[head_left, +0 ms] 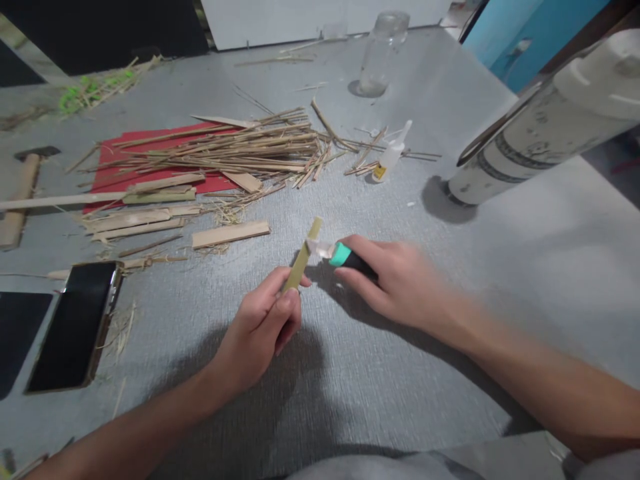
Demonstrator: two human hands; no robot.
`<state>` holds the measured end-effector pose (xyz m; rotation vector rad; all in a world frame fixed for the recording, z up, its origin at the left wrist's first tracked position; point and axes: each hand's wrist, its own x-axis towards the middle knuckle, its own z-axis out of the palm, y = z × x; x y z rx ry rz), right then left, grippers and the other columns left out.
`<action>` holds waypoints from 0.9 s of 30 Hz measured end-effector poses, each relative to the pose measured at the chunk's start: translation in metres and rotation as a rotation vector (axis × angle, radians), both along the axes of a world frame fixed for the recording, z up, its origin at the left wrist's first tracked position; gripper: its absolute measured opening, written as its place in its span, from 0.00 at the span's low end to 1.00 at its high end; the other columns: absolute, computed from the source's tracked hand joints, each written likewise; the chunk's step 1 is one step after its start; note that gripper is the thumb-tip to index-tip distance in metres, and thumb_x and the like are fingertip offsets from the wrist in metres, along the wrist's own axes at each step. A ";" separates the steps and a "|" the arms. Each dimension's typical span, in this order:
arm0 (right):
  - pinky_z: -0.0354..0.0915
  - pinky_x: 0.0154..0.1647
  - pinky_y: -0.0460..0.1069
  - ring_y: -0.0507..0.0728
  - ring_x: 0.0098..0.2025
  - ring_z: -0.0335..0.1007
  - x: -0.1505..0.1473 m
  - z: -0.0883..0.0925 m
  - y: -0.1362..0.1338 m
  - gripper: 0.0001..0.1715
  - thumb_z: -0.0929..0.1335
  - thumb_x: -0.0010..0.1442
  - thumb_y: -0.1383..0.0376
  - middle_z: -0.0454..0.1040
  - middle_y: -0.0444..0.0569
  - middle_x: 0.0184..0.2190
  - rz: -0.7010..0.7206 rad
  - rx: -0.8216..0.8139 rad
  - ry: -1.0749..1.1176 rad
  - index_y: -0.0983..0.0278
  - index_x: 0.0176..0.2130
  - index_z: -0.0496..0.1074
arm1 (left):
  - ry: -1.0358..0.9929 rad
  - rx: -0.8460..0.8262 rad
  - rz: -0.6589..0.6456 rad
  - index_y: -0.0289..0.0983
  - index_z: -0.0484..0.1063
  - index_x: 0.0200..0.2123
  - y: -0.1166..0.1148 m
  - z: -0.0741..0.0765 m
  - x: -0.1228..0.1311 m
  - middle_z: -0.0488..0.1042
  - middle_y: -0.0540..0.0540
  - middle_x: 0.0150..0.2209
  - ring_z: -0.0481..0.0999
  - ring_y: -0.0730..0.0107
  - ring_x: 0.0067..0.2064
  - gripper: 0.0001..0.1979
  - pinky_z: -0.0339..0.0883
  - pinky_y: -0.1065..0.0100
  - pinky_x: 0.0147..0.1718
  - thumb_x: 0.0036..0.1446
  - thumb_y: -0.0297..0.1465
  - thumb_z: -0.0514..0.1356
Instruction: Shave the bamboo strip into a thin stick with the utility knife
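My left hand (270, 317) grips a narrow yellow-green bamboo strip (301, 263) near its lower end, the strip slanting up and away from me. My right hand (395, 277) is closed round a utility knife (345, 257) with a black and teal handle. The knife's blade, somewhat blurred, meets the strip's right edge close to its upper end. Just left of the strip's tip, a flat pale bamboo piece (231, 234) lies on the grey table (360, 387). My right-hand fingertips are partly hidden behind the handle.
Many thin dry stalks (240, 147) lie over red paper (113, 163). A small glue bottle (393, 155), a glass jar (383, 57) and a tall white flask (530, 133) stand toward the back and right. At left are a phone (75, 327) and a hammer (25, 193).
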<state>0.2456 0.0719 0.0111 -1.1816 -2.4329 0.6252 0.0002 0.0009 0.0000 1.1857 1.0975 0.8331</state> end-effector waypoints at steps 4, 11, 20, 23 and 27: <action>0.51 0.31 0.51 0.56 0.30 0.68 -0.001 0.000 -0.002 0.20 0.62 0.79 0.49 0.78 0.49 0.33 0.036 -0.018 -0.012 0.62 0.46 0.72 | -0.004 -0.012 -0.002 0.39 0.68 0.52 0.001 0.000 0.000 0.62 0.60 0.21 0.56 0.76 0.19 0.16 0.54 0.74 0.18 0.80 0.45 0.52; 0.51 0.32 0.51 0.56 0.29 0.67 -0.001 0.000 -0.001 0.20 0.63 0.79 0.49 0.76 0.48 0.31 -0.020 0.001 -0.008 0.62 0.47 0.72 | -0.013 0.000 -0.003 0.39 0.68 0.51 -0.001 0.000 -0.001 0.61 0.60 0.21 0.55 0.77 0.19 0.16 0.53 0.74 0.19 0.81 0.45 0.52; 0.50 0.32 0.51 0.57 0.29 0.67 0.000 0.002 0.001 0.19 0.63 0.79 0.50 0.76 0.48 0.31 -0.084 0.025 -0.029 0.62 0.47 0.72 | -0.014 -0.005 -0.004 0.39 0.68 0.51 -0.001 -0.002 -0.002 0.61 0.61 0.20 0.55 0.77 0.19 0.16 0.52 0.74 0.18 0.81 0.45 0.51; 0.50 0.31 0.51 0.56 0.29 0.67 -0.002 0.000 -0.003 0.20 0.62 0.79 0.49 0.77 0.49 0.32 0.001 -0.016 -0.007 0.62 0.47 0.71 | -0.018 -0.013 -0.003 0.39 0.68 0.52 0.000 -0.001 -0.001 0.62 0.60 0.21 0.55 0.77 0.19 0.16 0.53 0.75 0.18 0.80 0.45 0.52; 0.50 0.31 0.51 0.56 0.29 0.67 -0.002 0.000 -0.004 0.21 0.62 0.79 0.50 0.78 0.49 0.33 0.011 0.000 -0.021 0.62 0.46 0.72 | -0.012 -0.019 0.000 0.39 0.68 0.51 0.000 -0.001 -0.001 0.62 0.60 0.21 0.56 0.77 0.19 0.16 0.54 0.75 0.18 0.80 0.45 0.53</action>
